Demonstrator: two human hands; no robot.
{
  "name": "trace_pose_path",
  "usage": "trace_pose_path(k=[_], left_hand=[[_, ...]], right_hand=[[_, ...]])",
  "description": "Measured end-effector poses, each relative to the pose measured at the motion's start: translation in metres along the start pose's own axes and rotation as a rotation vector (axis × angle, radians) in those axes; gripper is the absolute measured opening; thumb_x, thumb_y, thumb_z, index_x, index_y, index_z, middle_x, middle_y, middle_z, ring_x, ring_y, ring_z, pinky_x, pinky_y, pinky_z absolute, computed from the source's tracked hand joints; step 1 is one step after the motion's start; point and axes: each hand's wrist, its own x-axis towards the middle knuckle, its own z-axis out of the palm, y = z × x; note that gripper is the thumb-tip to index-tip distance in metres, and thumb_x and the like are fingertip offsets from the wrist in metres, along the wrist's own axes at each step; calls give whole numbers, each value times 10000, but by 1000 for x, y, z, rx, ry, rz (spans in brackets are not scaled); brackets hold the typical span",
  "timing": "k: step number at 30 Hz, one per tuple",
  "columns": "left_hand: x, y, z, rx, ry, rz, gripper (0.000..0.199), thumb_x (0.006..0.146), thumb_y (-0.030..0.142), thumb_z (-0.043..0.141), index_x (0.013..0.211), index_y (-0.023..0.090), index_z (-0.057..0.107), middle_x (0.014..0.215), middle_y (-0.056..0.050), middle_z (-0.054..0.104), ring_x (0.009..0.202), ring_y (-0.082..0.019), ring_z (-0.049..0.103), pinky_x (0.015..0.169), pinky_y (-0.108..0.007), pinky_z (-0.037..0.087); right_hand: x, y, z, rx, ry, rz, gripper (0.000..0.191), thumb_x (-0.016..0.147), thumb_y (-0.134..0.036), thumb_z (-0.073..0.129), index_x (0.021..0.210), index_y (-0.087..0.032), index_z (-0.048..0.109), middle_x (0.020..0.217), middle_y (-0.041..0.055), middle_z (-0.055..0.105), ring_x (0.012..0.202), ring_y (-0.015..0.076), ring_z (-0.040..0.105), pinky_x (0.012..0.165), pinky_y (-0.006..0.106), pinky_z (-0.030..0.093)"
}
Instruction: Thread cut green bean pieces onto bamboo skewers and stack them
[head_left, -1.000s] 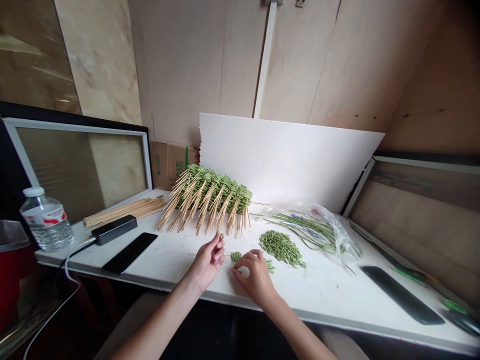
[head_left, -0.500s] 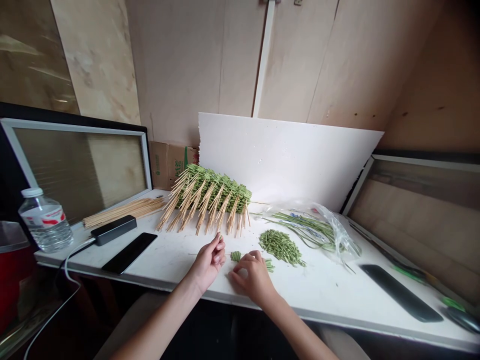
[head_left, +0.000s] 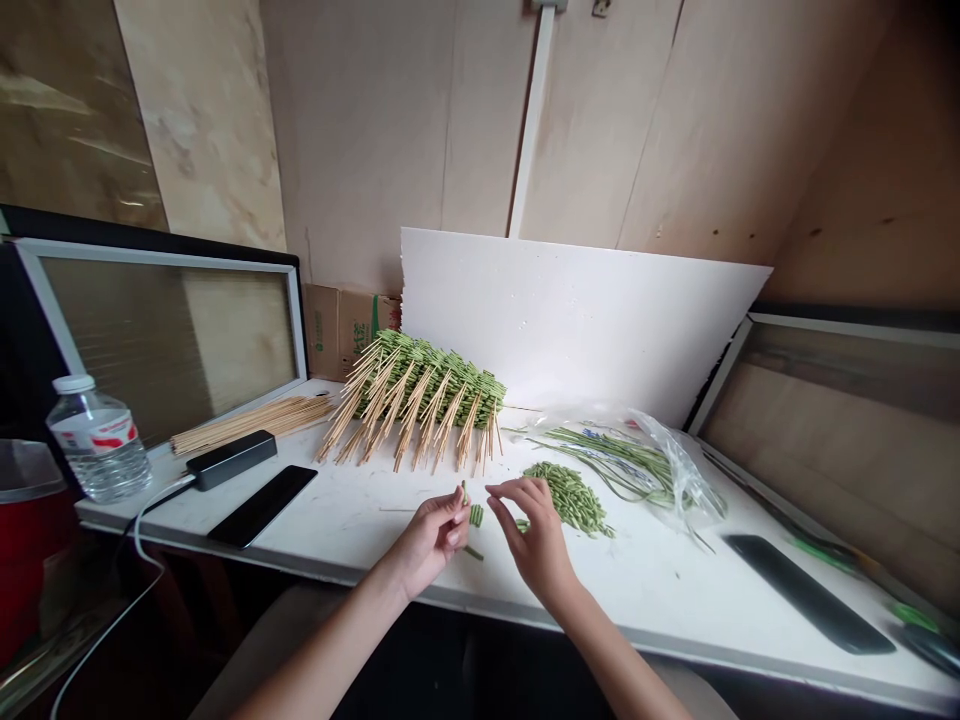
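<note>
Green piece (head_left: 465,493), partly hidden, pinched in left hand (head_left: 429,545), right hand (head_left: 540,540) parted, seemingly empty, blocking part of green pile (head_left: 579,498)

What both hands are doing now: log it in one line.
left hand: pinching green piece | right hand: thumb and forefinger apart | behind right hand: green pile | farther back: stacked green-tipped sticks

A water bottle (head_left: 101,445) stood at the front-left corner of the desk (head_left: 637,590). Right of it lay an oblong black case (head_left: 232,460) and, nearer the front edge, a black phone (head_left: 262,507). A white cable (head_left: 150,552) hung over that edge. Along the back edge, a white board (head_left: 585,320) stood beside a cardboard box (head_left: 324,325).
</note>
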Motion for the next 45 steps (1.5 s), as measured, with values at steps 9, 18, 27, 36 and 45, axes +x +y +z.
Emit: trace_pose_path(k=[9,18,27,36,45], left_hand=[[-2,-7,-8,243,-85,-19,326,893,393,787,768,115,671,641,34,437,558,-69,322,542,-231,229],[1,-10,-15,318,-61,-52,422,824,475,833,693,122,642,653,28,453,527,-62,350,516,-248,203],[3,-8,-14,389,-17,-66,499,805,582,802,715,112,658,671,15,501,490,-43,311,472,-231,181],[11,28,-74,1366,227,422,116,820,317,811,862,215,775,910,-81,672,825,-245,604,769,-324,422],[10,34,-95,1850,110,378,214,942,193,614,775,208,747,896,-94,668,988,-290,580,893,-387,371]], right_hand=[[5,0,-17,-92,-59,-261,384,981,-86,559,1199,-355,724,1081,72,682,1022,270,549,871,450,508],[0,-4,-15,-184,-121,-345,520,960,-14,487,1267,-378,696,1132,70,696,1054,282,559,896,470,515],[1,1,-14,-191,-187,-271,252,987,-122,562,1070,-292,729,1149,83,698,1103,285,561,936,474,493],[11,32,-18,613,-15,416,201,862,-429,770,843,-232,736,1020,101,747,1062,299,675,928,462,522],[12,46,-17,951,56,630,416,771,-581,801,1031,-269,710,1061,94,737,1087,298,674,841,411,528]])
